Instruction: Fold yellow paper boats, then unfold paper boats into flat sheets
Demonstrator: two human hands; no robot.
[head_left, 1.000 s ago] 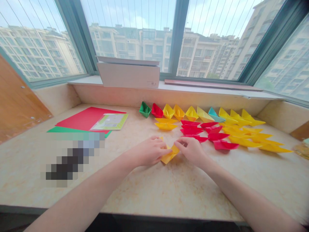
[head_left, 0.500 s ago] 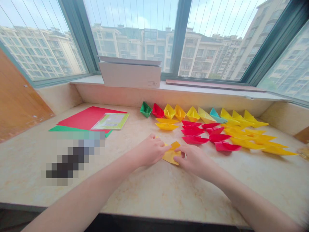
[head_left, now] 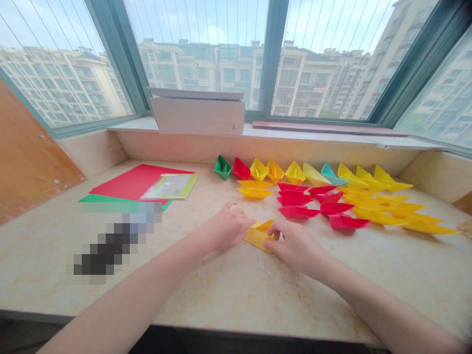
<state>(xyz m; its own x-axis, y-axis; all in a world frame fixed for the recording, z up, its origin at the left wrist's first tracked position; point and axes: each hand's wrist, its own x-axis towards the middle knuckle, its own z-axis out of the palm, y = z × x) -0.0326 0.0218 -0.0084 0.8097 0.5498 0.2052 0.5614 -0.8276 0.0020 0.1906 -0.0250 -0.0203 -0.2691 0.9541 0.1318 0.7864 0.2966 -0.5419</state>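
Yellow origami paper [head_left: 259, 237] lay on stone counter [head_left: 228, 290] between hands, long axis running left-right, sloping down rightward. Left hand [head_left: 230, 227] had fingers bunched against left end; right hand [head_left: 297, 247] had fingertips pressing right end.

Got a folded sheet of yellow origami paper [head_left: 259, 237] lying flat-ish on the counter [head_left: 236, 295], with a pointed corner aimed down toward me. My left hand [head_left: 230, 227] and right hand [head_left: 295, 247] sit on either end, so the fold's exact shape is hard to make out.
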